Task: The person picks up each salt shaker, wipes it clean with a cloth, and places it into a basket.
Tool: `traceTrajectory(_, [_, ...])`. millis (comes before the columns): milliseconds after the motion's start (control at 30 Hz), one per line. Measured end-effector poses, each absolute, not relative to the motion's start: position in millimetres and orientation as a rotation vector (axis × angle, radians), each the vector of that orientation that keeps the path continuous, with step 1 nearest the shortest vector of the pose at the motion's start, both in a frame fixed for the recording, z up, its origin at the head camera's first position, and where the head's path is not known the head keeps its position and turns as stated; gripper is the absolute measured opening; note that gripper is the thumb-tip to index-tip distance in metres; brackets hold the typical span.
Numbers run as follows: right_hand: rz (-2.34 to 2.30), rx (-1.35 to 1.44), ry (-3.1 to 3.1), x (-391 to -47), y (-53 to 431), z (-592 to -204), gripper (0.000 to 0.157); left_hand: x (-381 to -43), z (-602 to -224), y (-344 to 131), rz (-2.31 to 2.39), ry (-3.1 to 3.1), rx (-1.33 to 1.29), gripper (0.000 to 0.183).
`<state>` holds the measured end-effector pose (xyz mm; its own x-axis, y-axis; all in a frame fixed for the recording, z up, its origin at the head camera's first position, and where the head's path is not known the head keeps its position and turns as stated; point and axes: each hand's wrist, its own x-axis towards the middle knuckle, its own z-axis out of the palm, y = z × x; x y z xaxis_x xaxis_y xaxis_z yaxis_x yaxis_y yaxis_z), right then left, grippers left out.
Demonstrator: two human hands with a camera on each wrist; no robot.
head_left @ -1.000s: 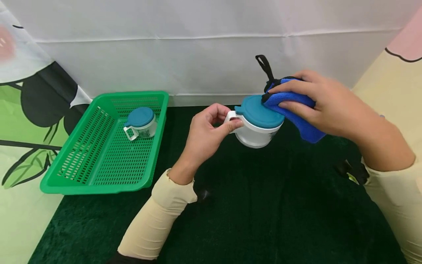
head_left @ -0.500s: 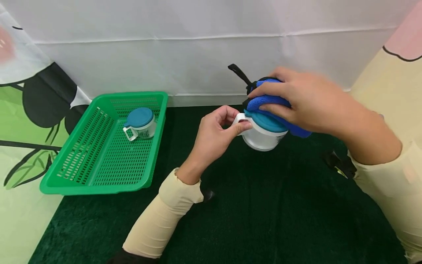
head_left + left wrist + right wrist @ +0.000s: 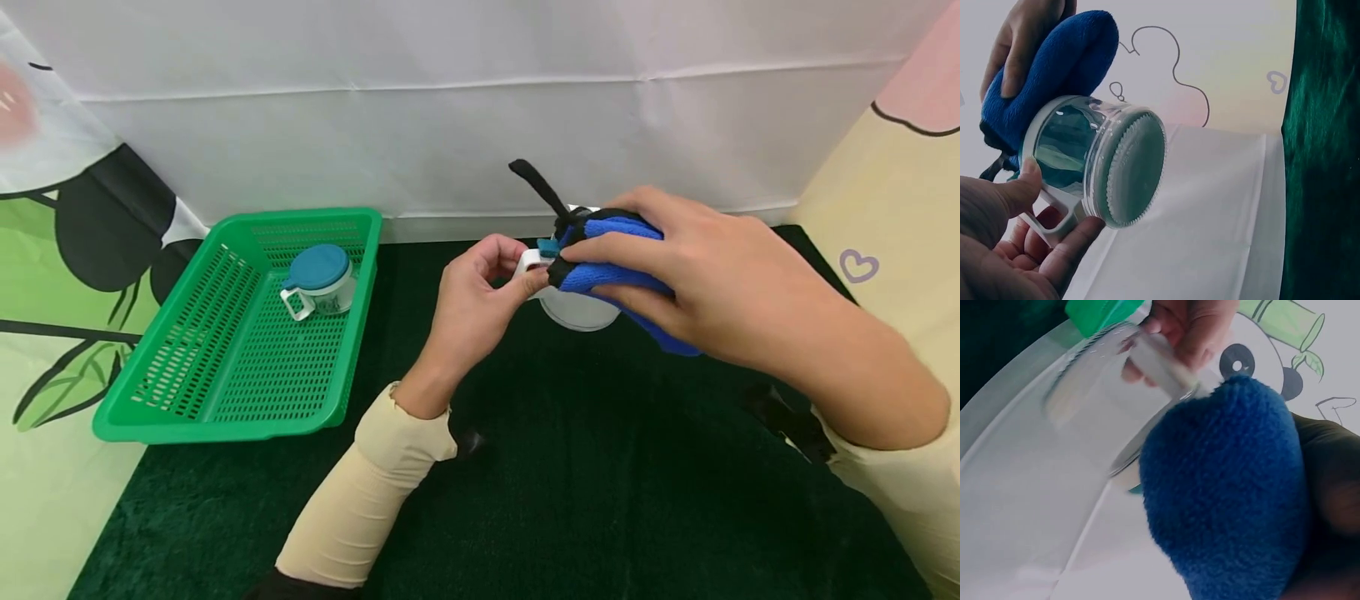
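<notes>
My left hand [image 3: 476, 304] grips the white handle of a lidded clear jar [image 3: 577, 312], holding it above the dark green cloth surface. My right hand [image 3: 705, 271] holds a folded blue towel [image 3: 600, 278] with black edging and a black loop. The towel lies over the jar's teal lid, hiding nearly all of it except the tab by the handle. From the left wrist view, the jar [image 3: 1063, 153] shows its see-through wall and ridged base, with the towel [image 3: 1063, 69] pressed against the lid end. In the right wrist view, the towel [image 3: 1222, 487] covers part of the jar.
A green plastic basket [image 3: 225, 431] with slotted walls stands on the left. Inside it sits a similar jar [image 3: 318, 268] with a blue lid and white handle. A white cloth backdrop [image 3: 450, 150] hangs behind, with printed cloth panels at both sides.
My right hand has swept the towel leftward across the lid toward the handle, covering the lid. The jar moved slightly right, then back left. The basket and its jar stayed put.
</notes>
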<state>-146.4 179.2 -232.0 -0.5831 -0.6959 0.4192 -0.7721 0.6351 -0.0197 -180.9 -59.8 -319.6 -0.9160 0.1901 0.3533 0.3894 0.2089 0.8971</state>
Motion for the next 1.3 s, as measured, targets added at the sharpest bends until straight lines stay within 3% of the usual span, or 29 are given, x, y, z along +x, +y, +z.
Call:
traceTrajectory(333, [0.484, 0.939, -2.713, -166, 204, -231, 0.042, -180, -320, -67, -1.835, -2.228, -0.653, 0.017])
traceTrajectory(600, [0.477, 1.059, -2.717, -193, 198, -223, 0.036, -178, -322, -61, -1.843, -2.232, -0.750, 0.018])
traceTrajectory(1000, [0.267, 1.272, -2.422, -158, 174, -226, 0.037, -180, -321, -58, -1.805, -2.287, -0.624, 0.014])
traceTrajectory(1300, [0.287, 1.188, -2.444, -143, 192, -235, 0.037, -180, -322, -65, -1.814, -2.252, -0.613, 0.018])
